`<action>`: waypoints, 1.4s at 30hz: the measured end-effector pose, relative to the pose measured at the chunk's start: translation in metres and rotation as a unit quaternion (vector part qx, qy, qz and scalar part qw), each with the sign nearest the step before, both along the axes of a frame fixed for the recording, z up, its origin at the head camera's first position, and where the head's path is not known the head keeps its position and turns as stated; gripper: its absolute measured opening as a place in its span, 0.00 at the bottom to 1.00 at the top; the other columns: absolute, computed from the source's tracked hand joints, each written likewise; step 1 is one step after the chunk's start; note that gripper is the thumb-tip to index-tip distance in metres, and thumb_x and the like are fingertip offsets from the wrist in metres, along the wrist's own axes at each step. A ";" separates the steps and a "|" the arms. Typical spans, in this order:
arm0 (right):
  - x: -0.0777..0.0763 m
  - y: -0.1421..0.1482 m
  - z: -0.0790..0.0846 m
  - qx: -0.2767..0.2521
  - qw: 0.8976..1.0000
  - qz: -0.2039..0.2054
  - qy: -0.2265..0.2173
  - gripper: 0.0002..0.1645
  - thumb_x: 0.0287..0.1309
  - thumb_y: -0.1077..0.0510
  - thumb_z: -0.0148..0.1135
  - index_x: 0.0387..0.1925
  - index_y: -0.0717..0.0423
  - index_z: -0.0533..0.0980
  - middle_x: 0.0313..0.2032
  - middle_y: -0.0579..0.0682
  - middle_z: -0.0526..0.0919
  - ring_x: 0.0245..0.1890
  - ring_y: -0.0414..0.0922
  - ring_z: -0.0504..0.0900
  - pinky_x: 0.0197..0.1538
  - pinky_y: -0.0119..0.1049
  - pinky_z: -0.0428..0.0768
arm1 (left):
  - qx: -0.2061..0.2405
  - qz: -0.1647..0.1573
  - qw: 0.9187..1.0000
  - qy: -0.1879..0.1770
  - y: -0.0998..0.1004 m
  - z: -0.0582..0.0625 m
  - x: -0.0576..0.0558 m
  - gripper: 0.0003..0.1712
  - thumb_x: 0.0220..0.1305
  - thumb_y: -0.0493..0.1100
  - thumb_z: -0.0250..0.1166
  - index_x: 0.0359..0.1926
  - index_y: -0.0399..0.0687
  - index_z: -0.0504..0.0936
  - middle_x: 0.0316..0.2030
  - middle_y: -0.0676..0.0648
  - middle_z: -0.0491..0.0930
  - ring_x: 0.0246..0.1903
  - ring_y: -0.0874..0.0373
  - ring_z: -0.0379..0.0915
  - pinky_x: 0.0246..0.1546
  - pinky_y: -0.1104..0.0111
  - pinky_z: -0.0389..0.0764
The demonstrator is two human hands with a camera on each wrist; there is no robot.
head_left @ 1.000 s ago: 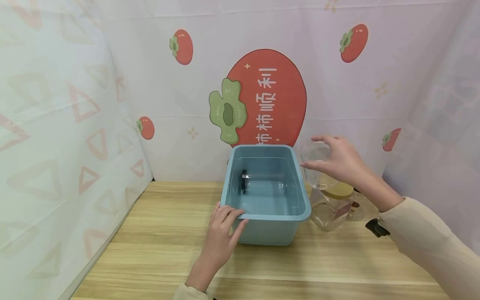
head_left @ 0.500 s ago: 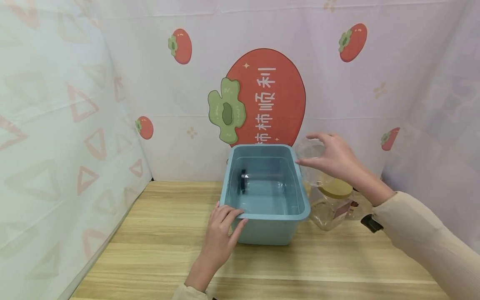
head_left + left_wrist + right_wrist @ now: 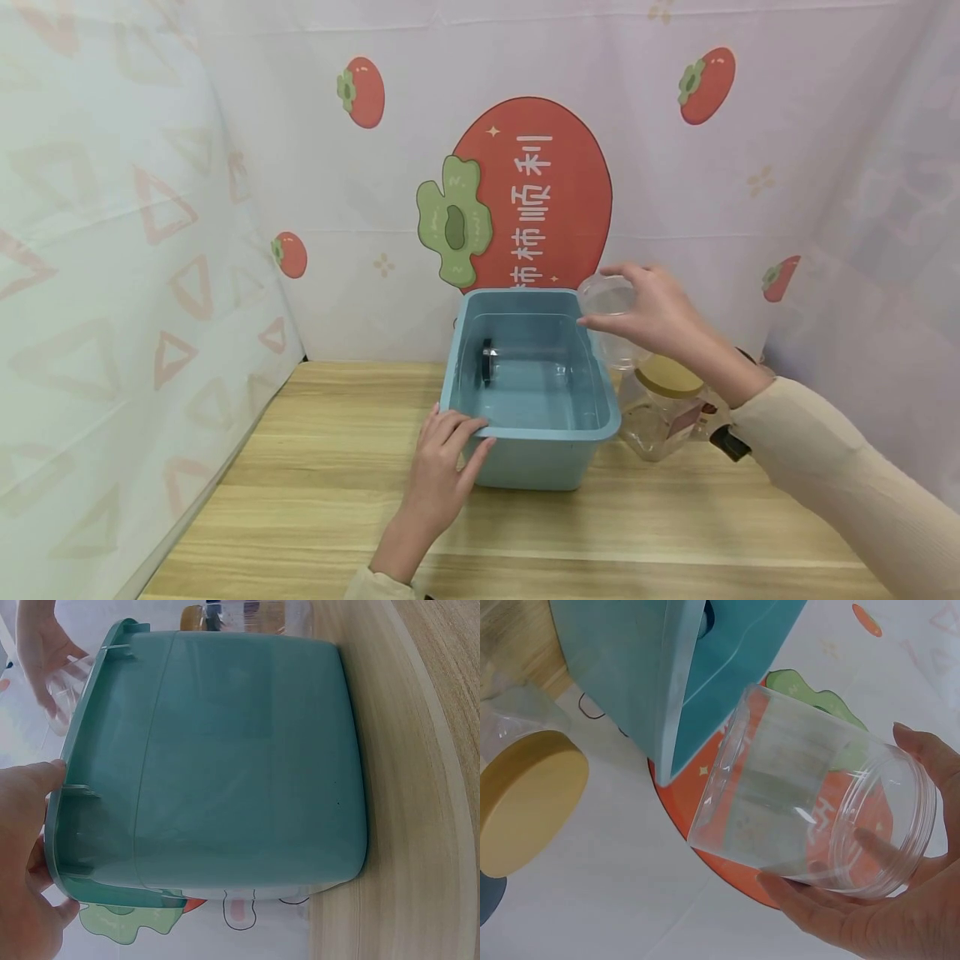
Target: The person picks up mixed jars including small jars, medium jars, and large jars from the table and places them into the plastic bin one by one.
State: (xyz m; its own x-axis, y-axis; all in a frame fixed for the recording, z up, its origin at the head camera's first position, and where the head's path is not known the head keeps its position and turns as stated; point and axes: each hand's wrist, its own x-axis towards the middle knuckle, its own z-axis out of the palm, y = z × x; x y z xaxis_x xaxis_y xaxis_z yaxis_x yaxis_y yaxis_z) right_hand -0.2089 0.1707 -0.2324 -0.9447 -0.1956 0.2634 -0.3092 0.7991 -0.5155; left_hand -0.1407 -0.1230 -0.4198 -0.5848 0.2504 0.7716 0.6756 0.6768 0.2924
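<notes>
A light blue plastic bin (image 3: pixel 536 462) stands on the wooden table. My left hand (image 3: pixel 438 475) grips its near left rim, fingers over the edge and thumb outside. My right hand (image 3: pixel 660 312) holds a clear, lidless jar (image 3: pixel 780 787) round its threaded neck, up at the bin's far right rim. In the right wrist view the jar is tilted, mouth toward the palm and base toward the bin's edge. Inside the bin lies another clear container with a black lid (image 3: pixel 487 362), on its side.
Right of the bin stands a clear jar with a gold lid (image 3: pixel 667 377) and a label. Behind it, partly hidden by my right arm, is another clear container with a dark lid (image 3: pixel 746 356). A printed curtain (image 3: pixel 360 183) closes off the back and sides.
My right hand has moved left with the clear jar, from above the gold-lidded jar to the bin's far right rim. The left hand has stayed on the rim.
</notes>
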 end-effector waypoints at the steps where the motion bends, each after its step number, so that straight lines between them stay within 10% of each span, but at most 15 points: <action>1: 0.000 -0.001 0.000 0.000 1.000 0.001 0.001 0.50 0.58 0.45 0.79 0.72 0.66 0.68 0.69 0.74 0.69 0.72 0.70 0.64 0.67 0.70 0.71 | 0.000 0.000 1.000 0.000 0.000 0.000 0.000 0.13 0.63 0.40 0.77 0.47 0.46 0.87 0.40 0.50 0.82 0.46 0.53 0.80 0.69 0.37 0.72; 42: -0.013 -0.030 -0.006 -0.006 1.000 0.018 -0.017 0.46 0.60 0.47 0.78 0.71 0.64 0.70 0.65 0.66 0.73 0.71 0.65 0.66 0.66 0.66 0.76 | 0.004 -0.001 1.000 0.006 0.001 -0.001 -0.001 0.13 0.63 0.39 0.77 0.47 0.44 0.87 0.40 0.49 0.82 0.47 0.51 0.79 0.68 0.37 0.72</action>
State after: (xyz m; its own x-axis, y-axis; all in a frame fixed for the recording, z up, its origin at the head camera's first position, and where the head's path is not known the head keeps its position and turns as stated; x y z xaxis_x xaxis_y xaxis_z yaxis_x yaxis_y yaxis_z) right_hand -0.2218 0.1409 -0.2387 -0.9454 -0.2270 0.2339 -0.3201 0.7818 -0.5351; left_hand -0.1420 -0.1218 -0.4207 -0.5750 0.2454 0.7805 0.6806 0.6729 0.2898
